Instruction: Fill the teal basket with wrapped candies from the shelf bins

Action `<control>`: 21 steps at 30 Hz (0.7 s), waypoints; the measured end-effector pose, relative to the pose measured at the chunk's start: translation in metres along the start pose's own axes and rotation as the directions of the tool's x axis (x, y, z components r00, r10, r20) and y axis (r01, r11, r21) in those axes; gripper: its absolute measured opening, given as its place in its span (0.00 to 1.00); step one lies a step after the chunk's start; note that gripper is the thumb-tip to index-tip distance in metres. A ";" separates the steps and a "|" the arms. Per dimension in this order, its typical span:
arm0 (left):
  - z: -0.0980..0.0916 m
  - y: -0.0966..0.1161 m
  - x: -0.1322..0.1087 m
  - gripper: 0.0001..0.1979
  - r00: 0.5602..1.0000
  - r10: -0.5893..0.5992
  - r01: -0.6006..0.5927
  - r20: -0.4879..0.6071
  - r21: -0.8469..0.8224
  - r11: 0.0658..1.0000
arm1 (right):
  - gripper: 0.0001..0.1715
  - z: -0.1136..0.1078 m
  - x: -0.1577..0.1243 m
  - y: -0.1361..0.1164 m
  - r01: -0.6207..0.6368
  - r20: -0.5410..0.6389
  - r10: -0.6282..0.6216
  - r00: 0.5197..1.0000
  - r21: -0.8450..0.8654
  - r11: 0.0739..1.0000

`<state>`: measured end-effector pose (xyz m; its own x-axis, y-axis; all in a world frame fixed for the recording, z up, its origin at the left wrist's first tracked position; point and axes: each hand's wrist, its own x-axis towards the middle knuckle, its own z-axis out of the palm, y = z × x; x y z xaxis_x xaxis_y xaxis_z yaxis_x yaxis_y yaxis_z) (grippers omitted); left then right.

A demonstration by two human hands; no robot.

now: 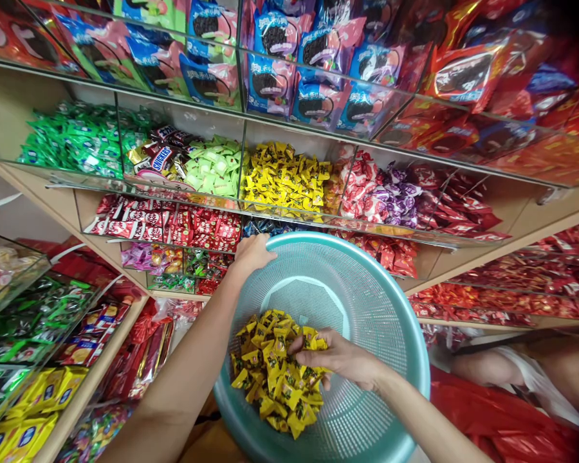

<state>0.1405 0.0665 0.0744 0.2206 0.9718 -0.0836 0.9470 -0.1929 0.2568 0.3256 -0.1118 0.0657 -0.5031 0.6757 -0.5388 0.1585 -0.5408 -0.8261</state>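
A round teal mesh basket (381, 302) is held in front of glass-fronted candy shelves. My left hand (251, 252) grips its far rim, fingers curled over the edge. A heap of yellow wrapped candies (270, 379) lies in the basket's near left part. My right hand (340, 357) is down inside the basket on the heap, its fingers closed round a few of the yellow candies. The matching yellow candy bin (284, 177) sits on the shelf just above the basket.
Shelf bins hold green candies (72, 138), Snickers bars (161, 157), light green candies (215, 168), red and purple sweets (390, 193) and KitKat packs (139, 222). Cookie packs (275, 38) fill the top shelf. More bins stand at left. A person's bare leg (492, 368) shows at lower right.
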 end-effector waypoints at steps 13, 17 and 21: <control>0.002 -0.005 0.000 0.22 1.000 -0.016 0.016 -0.002 -0.016 1.000 | 0.24 -0.001 -0.002 -0.005 -0.009 0.023 0.010 1.000 -0.020 1.000; 0.002 -0.006 0.001 0.22 1.000 -0.024 0.024 0.009 -0.019 1.000 | 0.23 -0.002 -0.002 -0.003 0.002 0.037 0.000 0.999 -0.051 0.999; 0.003 -0.006 0.002 0.22 1.000 -0.027 0.027 0.007 -0.010 1.000 | 0.21 -0.002 0.000 -0.002 0.010 0.051 -0.004 0.999 -0.118 0.993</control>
<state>0.1360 0.0693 0.0702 0.1966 0.9756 -0.0977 0.9503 -0.1651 0.2640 0.3268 -0.1101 0.0669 -0.5467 0.6509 -0.5266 0.2531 -0.4711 -0.8450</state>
